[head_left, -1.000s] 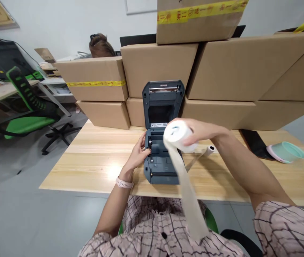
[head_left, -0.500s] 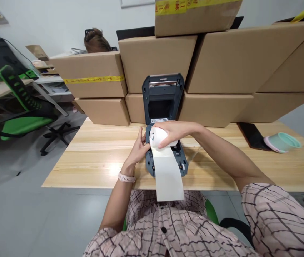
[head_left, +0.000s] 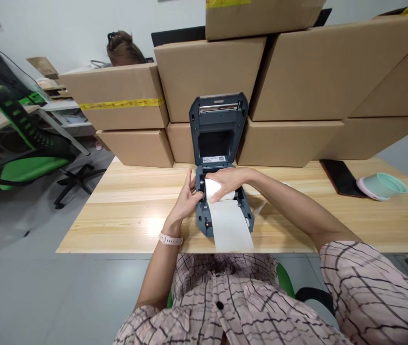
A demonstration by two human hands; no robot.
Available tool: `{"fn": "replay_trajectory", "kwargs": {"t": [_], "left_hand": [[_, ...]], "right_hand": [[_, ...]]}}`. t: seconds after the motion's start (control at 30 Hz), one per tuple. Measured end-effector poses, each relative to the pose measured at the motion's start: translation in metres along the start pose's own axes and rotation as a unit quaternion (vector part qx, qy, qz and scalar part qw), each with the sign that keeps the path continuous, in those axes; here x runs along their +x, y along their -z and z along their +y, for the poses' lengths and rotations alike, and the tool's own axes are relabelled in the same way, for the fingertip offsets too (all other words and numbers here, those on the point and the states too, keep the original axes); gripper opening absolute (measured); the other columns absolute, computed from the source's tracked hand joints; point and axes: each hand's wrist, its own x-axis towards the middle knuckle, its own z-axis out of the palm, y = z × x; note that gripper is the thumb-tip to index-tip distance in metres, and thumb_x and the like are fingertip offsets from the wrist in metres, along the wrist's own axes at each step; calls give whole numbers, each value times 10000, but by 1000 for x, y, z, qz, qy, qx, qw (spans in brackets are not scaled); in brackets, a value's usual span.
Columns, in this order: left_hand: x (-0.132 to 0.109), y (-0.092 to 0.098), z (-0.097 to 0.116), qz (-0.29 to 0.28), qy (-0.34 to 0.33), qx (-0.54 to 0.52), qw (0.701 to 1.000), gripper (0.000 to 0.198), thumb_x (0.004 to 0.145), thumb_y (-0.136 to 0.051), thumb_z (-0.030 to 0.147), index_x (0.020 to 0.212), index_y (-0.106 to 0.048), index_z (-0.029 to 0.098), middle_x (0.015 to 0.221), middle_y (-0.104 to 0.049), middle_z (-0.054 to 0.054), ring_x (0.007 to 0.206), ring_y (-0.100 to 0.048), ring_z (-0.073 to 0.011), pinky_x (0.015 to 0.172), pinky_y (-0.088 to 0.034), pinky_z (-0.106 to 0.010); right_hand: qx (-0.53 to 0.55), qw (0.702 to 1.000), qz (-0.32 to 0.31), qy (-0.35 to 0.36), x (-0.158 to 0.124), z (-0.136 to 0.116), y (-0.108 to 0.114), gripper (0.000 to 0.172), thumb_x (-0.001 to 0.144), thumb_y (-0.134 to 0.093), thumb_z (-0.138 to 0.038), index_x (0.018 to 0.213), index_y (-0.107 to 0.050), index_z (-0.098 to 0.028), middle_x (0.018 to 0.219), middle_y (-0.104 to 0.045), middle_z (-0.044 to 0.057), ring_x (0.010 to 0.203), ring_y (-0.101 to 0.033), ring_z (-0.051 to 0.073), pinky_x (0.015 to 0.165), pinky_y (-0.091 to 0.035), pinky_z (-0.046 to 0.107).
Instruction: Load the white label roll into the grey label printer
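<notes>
A dark grey label printer (head_left: 219, 128) stands on the wooden table with its lid tipped up and back. Down in its bay sits a white paper roll (head_left: 211, 189), and a loose strip of paper runs forward from it over the printer's front edge. My right hand (head_left: 227, 181) is closed over the roll from above, thumb on the near side. At the printer's left wall, my left hand (head_left: 188, 199) grips the edge with its thumb over the rim beside the roll's end. Some of its fingers are hidden.
Stacked cardboard boxes (head_left: 209, 79) wall off the back of the table (head_left: 124, 215). On the right lie a dark phone (head_left: 341, 177) and a mint-green cup (head_left: 385, 186) on its side. A green office chair (head_left: 33, 170) stands left; a person's head (head_left: 124, 49) shows behind the boxes.
My right hand has lowered the roll from above the bay down into the printer. The loose strip now hangs less far over the front. My left hand stays at the left wall.
</notes>
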Motion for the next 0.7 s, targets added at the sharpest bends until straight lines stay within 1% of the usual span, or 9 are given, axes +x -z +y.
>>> {"fn": "replay_trajectory", "kwargs": {"t": [0.07,0.13,0.2,0.23,0.33,0.43,0.53,0.6,0.7], "left_hand": [[0,0,-1,3,-5,2,1000,1108,822,-623,178,1674,83,227,1685,-343,-184,1481,-464,-288,1202,-397,-465],[0,0,-2,2,-11,3,1000,1094,830,-629,187,1677,63,227,1693,-328,-178,1503,-440,-290,1222,-377,-468],[0,-1,-1,-2,-18,1,1000,1074,843,-632,204,1680,41,228,1692,-335,-172,1510,-434,-292,1237,-364,-476],[0,-1,-1,-3,-21,0,1000,1063,847,-634,211,1681,24,228,1690,-341,-169,1511,-433,-293,1242,-358,-483],[-1,-2,-1,4,-22,4,1000,1042,845,-641,224,1683,-23,204,1686,-343,-180,1518,-425,-308,1251,-347,-506],[-1,-3,-3,11,-23,9,1000,1037,833,-643,230,1680,-50,158,1691,-326,-192,1533,-401,-318,1266,-329,-506],[1,-2,-4,12,-38,10,999,966,824,-644,228,1668,-175,187,1694,-336,-153,1545,-384,-299,1289,-297,-478],[3,-3,-2,14,-45,11,999,908,819,-648,227,1644,-268,203,1686,-359,-139,1545,-386,-295,1294,-287,-480],[-2,-8,5,34,-40,21,998,868,823,-649,238,1622,-317,167,1681,-362,-163,1547,-381,-308,1294,-282,-499]], "right_hand": [[-22,999,41,-1,-9,-5,-7,746,854,-700,-659,1378,-586,-140,1330,-683,192,1192,-658,377,967,-523,474],[-52,990,129,15,-27,-15,-21,649,941,-652,-558,1406,-575,-113,1403,-632,216,1278,-600,384,1037,-491,521],[-65,974,209,52,-49,-28,-41,533,1005,-594,-455,1426,-581,-127,1449,-609,195,1333,-563,353,1094,-466,529],[-57,969,229,71,-60,-34,-53,496,1027,-563,-431,1437,-585,-153,1475,-602,170,1355,-553,330,1116,-461,520],[-14,965,248,91,-85,-50,-89,502,1060,-482,-481,1499,-556,-249,1558,-556,89,1434,-513,279,1168,-451,501],[-11,962,267,64,-92,-57,-114,614,1038,-481,-566,1558,-486,-239,1605,-499,95,1501,-447,287,1206,-430,520],[-32,957,284,57,-86,-60,-124,749,997,-502,-637,1582,-439,-173,1630,-451,138,1534,-397,300,1225,-417,525],[-42,953,293,58,-81,-60,-127,809,974,-524,-659,1598,-404,-158,1643,-427,149,1546,-377,303,1232,-412,525],[-52,950,302,61,-77,-63,-135,883,947,-576,-659,1629,-334,-152,1665,-382,155,1565,-337,305,1249,-389,531]]}}
